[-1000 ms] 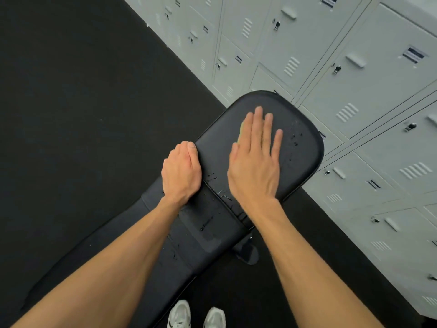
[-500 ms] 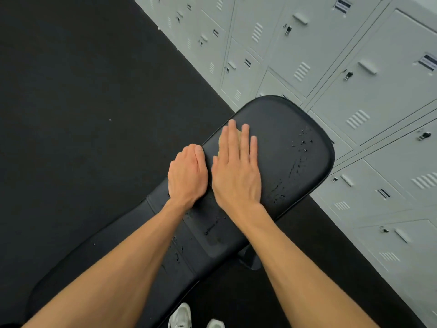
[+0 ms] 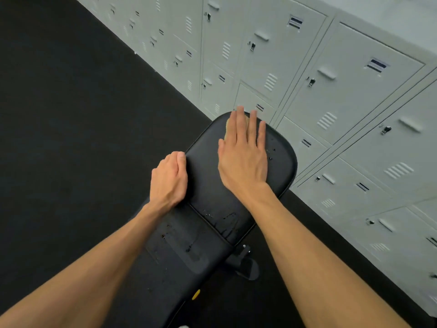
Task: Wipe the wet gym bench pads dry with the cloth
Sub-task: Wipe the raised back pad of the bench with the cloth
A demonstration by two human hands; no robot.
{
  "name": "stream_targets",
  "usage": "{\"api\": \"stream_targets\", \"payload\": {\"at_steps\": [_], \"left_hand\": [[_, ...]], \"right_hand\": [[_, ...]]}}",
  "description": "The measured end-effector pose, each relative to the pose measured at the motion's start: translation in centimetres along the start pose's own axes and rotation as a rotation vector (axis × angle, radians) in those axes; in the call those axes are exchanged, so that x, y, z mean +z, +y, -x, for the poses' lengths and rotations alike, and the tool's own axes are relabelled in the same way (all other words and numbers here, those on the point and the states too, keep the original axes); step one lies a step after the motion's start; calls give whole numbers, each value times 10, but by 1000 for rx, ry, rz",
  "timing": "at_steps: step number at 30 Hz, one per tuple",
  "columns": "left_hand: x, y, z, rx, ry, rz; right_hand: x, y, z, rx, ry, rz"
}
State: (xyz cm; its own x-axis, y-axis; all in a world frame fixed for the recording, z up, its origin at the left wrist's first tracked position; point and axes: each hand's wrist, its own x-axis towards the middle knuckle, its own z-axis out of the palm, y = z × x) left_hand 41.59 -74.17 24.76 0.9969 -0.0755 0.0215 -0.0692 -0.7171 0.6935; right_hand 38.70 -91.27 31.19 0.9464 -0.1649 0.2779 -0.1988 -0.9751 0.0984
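A black gym bench runs from the lower left toward the lockers. Its far pad (image 3: 281, 169) carries water drops near the right side, and more drops lie on the near pad (image 3: 179, 247) by the seam. My right hand (image 3: 243, 157) lies flat with straight fingers on the far pad, pressing a pale yellowish cloth (image 3: 228, 129) that peeks out beside the index finger; most of the cloth is hidden under the palm. My left hand (image 3: 169, 181) grips the left edge of the far pad, fingers curled over it.
Grey metal lockers (image 3: 331, 95) stand just beyond the bench end and along the right. Dark rubber floor (image 3: 71, 114) spreads to the left. A black bench foot (image 3: 243, 263) and a yellow knob (image 3: 195, 294) show under the right side.
My right hand slid with the cloth from the pad's left middle up to its far end. My left hand stayed on the left edge.
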Motion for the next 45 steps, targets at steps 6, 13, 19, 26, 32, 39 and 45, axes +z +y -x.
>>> {"api": "stream_targets", "payload": {"at_steps": [6,13,19,26,32,39,45], "left_hand": [[0,79,-51,210,-72,99],[26,109,-73,465,-169,109],[33,104,-69,482,-81,-14],[33,103,-66,504,-62,-52],[32,100,-65,511,-41,-74],[35,96,-65,533,-25,-102],[36,96,-69,568,-13,-120]], "right_hand": [[-9,19,-10,207,39,-32],[-6,27,-19,305,48,-21],[-7,22,4,367,38,26],[-6,38,-20,408,125,-40],[-5,36,-15,486,153,-78],[-4,35,-3,563,167,-90],[-2,32,9,705,230,-123]]}}
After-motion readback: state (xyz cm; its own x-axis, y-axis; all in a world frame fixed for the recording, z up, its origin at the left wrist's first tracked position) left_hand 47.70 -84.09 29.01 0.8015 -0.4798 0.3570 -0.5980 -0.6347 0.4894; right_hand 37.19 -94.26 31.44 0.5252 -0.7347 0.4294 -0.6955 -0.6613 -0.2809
